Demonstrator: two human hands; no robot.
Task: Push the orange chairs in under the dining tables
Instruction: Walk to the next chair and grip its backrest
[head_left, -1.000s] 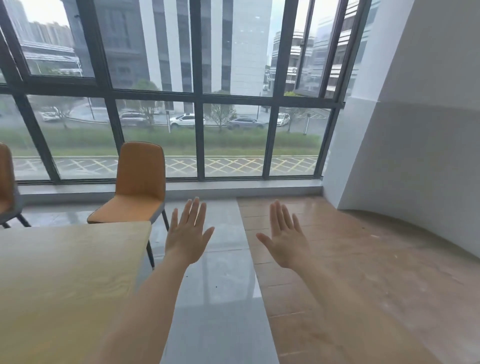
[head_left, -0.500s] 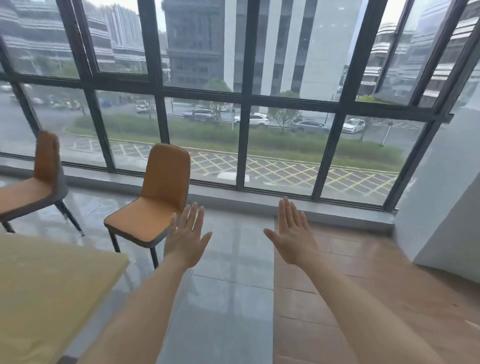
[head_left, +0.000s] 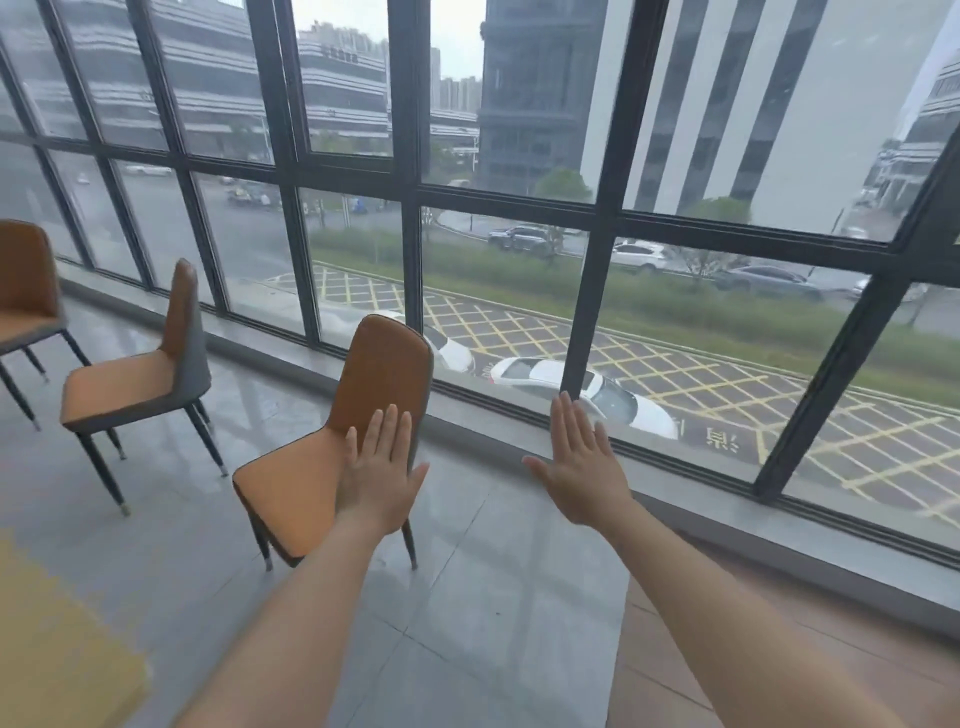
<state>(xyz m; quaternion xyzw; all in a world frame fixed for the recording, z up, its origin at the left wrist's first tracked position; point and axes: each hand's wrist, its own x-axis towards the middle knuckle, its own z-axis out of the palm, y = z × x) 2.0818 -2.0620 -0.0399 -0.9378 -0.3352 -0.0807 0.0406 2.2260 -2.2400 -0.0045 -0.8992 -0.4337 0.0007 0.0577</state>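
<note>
Three orange chairs stand on the grey floor away from the table. The nearest chair (head_left: 363, 405) is in the middle, its back toward the window. My left hand (head_left: 379, 478) is raised flat and open in front of that chair; I cannot tell if it touches it. My right hand (head_left: 582, 467) is open too, fingers up, to the right of the chair and apart from it. A second chair (head_left: 140, 379) stands further left, and a third chair (head_left: 26, 291) shows at the left edge. A corner of the light wooden dining table (head_left: 57, 649) lies at the bottom left.
A tall window wall with dark frames (head_left: 587, 291) runs across the back, with a low grey sill (head_left: 519, 431) below it. Grey tiles cover the floor (head_left: 467, 597); a reddish wood strip (head_left: 779, 675) begins at the lower right.
The view has turned left and come closer to the window. The nearest chair now sits right behind my left hand, and a third chair has come into sight. The table has slid to the bottom left corner.
</note>
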